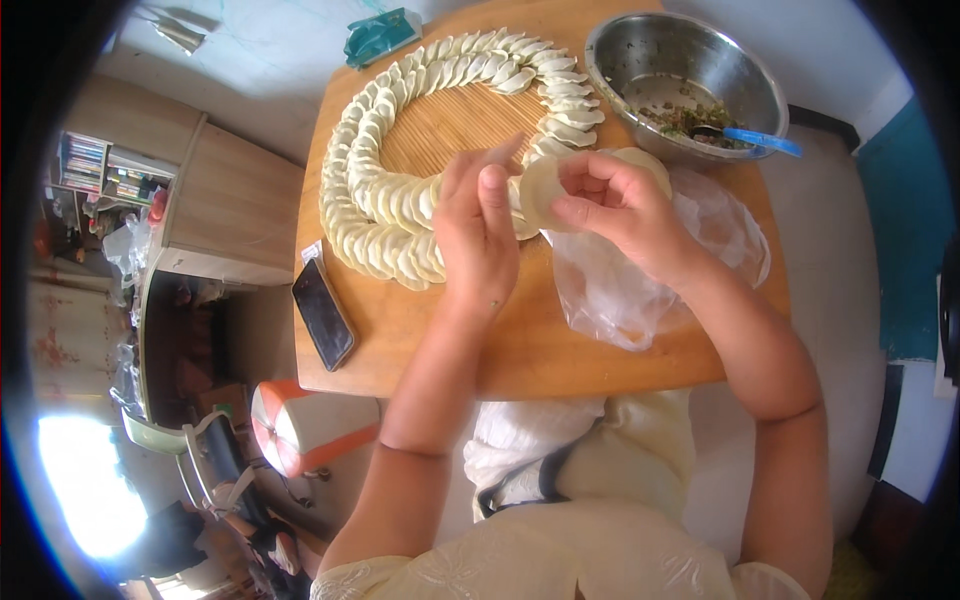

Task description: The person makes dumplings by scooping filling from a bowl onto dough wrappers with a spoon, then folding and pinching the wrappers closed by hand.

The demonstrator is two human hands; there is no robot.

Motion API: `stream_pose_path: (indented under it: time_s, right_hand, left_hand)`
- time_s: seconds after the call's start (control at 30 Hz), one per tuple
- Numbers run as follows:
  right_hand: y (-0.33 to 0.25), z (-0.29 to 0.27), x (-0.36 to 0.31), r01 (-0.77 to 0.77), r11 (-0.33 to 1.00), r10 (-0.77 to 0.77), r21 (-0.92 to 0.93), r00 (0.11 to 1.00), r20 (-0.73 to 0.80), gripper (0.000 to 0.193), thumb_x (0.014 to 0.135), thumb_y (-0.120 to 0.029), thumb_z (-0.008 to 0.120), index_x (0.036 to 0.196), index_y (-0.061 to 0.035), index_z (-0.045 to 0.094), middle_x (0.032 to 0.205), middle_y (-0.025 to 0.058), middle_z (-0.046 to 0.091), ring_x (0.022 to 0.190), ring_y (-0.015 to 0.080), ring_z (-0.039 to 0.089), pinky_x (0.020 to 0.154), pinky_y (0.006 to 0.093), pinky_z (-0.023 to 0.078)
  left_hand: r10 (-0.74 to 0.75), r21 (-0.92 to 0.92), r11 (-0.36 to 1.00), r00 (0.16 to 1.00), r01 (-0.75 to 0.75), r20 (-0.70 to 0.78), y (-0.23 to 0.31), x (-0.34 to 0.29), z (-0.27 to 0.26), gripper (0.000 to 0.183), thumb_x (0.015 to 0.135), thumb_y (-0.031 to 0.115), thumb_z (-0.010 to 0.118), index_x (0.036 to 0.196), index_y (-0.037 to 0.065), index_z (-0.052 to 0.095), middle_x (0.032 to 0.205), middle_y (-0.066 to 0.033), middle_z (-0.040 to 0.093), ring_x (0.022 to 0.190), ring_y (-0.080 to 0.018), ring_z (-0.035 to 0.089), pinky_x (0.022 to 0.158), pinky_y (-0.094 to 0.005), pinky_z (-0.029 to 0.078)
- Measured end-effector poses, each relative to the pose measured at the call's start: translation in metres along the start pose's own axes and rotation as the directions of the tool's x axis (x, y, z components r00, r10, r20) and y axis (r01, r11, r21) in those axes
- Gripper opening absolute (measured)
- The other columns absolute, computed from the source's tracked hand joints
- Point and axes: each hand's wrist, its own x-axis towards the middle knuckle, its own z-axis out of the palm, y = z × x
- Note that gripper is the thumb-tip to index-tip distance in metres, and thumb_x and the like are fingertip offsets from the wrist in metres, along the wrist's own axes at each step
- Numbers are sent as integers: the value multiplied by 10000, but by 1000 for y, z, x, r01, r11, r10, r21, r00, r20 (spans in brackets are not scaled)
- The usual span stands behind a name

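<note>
My right hand [630,205] pinches a round, pale dumpling wrapper [540,193] by its edge. Just left of it my left hand [478,220] is raised with its fingers stretched out and its palm towards the wrapper, holding nothing. Behind my hands, folded dumplings [372,150] lie in overlapping double rows, curving round a ridged round tray [440,125]. More pale wrappers [648,168] show partly behind my right hand, beside a crumpled clear plastic bag [625,300].
A steel bowl [735,75] with chopped filling [690,118] and a blue-handled spoon [760,140] stands at the table's far right. A dark phone [323,315] lies near the left edge. At the back is a teal packet [382,38]. An orange-and-white stool [310,425] stands left.
</note>
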Motion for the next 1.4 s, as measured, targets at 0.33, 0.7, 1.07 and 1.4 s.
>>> stream_pose_path:
  time_s: [0.33, 0.7, 1.07, 1.4]
  right_hand:
    - [-6, -3, 2, 153, 980, -132, 126, 978, -160, 218, 871, -125, 640, 1048, -14, 576, 953, 28, 624, 865, 75, 574, 775, 226, 464]
    - [-7, -3, 2, 93, 977, -83, 194, 995, -58, 238, 856, -102, 652, 1055, -7, 563, 952, 42, 625, 846, 85, 580, 739, 235, 476]
    - [-8, -3, 0, 95, 978, -77, 186, 992, -102, 313, 830, -90, 683, 1086, 20, 540, 955, 64, 629, 875, 124, 613, 766, 262, 519]
    - [-4, -5, 3, 201, 966, -169, 165, 967, -190, 283, 834, -80, 672, 1067, 17, 544, 966, 69, 614, 859, 121, 609, 769, 278, 540]
  left_hand:
    - [-32, 113, 994, 921, -13, 388, -6, -3, -6, 285, 949, 185, 491, 745, 13, 591, 694, -112, 566, 613, -250, 560, 574, -341, 441]
    - [-176, -134, 966, 940, 223, 292, -5, -11, -1, 331, 964, 185, 468, 717, -5, 580, 612, -66, 544, 543, -141, 496, 534, -280, 410]
    - [-104, -76, 988, 940, 135, 324, 3, -11, -3, 345, 977, 218, 441, 776, -5, 612, 631, -49, 572, 551, -120, 506, 537, -267, 415]
    - [-225, -193, 930, 900, 312, 373, 0, -11, 0, 370, 990, 222, 421, 737, 2, 579, 630, -8, 524, 571, -64, 417, 530, -225, 354]
